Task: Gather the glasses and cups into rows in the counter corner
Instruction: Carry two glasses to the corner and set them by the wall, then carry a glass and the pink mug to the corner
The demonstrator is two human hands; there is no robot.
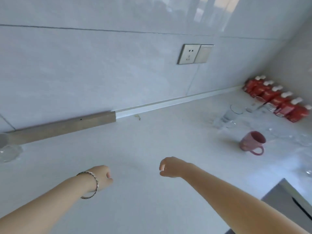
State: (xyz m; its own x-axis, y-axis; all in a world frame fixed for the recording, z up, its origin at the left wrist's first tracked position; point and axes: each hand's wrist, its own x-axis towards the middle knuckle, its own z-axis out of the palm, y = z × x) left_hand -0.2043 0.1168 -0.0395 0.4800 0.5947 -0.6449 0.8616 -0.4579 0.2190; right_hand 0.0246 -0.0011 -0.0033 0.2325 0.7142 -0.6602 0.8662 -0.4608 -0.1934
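Note:
A pink mug [252, 142] stands on the white counter [152, 141] at the right, handle toward me. Behind it, several clear glasses [231, 114] cluster near the corner; they are blurred and hard to separate. Another clear glass [8, 153] sits at the far left edge. More glassware [303, 139] shows faintly at the right edge. My left hand [101, 177], with a bracelet on the wrist, hovers over the counter's middle with its fingers curled and nothing in it. My right hand [170, 167] hovers beside it, fingers also curled, holding nothing. Both hands are well away from the mug.
A row of red pouches with white caps [276, 100] lines the right wall in the corner. A wall socket [194, 54] sits above the counter. A grey strip [64, 125] runs along the backsplash. A metal edge [290, 200] shows at the lower right.

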